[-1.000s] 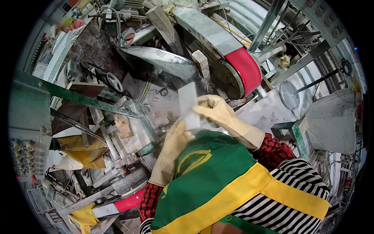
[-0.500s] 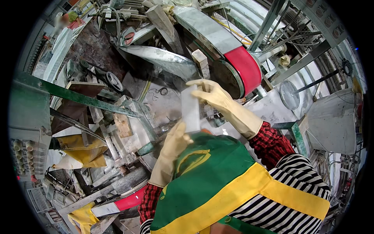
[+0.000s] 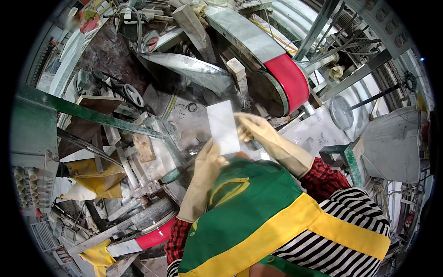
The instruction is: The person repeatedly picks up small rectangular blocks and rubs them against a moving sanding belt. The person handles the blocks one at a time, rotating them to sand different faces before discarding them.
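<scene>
A flat, white rectangular piece like a stone tile (image 3: 222, 127) stands nearly upright before my green and yellow apron. My left hand (image 3: 207, 159), in a cream rubber glove, is closed on its lower left corner, thumb toward the front. Beside the tile's right edge is my right hand (image 3: 254, 128), gloved alike and a little blurred. Its fingers are loosely bent with a gap among them, and nothing shows in them; whether they touch the edge I cannot tell.
Ahead on the right is a belt machine with a red end guard (image 3: 288, 83). A similar red-ended machine (image 3: 157, 235) stands at lower left. A green metal bar (image 3: 92, 117) crosses the left side. At right is a round metal disc (image 3: 342, 112). Another person (image 3: 87, 19) is far off at upper left.
The tile has turned so more of its broad face shows. My right hand has left the tile's top and come down beside its right edge. My left hand keeps its hold.
</scene>
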Motion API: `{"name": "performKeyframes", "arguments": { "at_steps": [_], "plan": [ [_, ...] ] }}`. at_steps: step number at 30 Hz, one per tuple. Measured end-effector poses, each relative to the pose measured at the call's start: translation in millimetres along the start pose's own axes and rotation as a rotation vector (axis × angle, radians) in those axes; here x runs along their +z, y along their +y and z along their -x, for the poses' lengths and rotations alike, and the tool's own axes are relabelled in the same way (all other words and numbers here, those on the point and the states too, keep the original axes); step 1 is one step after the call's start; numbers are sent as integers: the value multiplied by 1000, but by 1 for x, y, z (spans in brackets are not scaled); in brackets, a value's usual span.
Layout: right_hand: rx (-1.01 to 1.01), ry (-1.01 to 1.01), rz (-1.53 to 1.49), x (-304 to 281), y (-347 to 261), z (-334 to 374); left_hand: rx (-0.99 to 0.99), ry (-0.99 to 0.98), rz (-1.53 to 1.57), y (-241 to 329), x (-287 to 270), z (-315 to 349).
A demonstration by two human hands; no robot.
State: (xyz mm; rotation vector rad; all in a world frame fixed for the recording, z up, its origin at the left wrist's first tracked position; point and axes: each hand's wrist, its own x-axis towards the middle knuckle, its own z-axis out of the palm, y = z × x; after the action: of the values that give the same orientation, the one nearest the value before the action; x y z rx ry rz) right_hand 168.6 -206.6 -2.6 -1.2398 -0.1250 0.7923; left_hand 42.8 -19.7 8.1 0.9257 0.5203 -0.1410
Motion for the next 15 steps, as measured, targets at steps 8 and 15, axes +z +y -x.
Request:
{"name": "performKeyframes", "arguments": {
  "at_steps": [8, 15],
  "plan": [
    [36, -194, 191, 15, -4, 21, -94, 17, 21, -10, -14, -9],
    [37, -166, 210, 19, -7, 18, -132, 49, -42, -3, -4, -7]
  ]
}}
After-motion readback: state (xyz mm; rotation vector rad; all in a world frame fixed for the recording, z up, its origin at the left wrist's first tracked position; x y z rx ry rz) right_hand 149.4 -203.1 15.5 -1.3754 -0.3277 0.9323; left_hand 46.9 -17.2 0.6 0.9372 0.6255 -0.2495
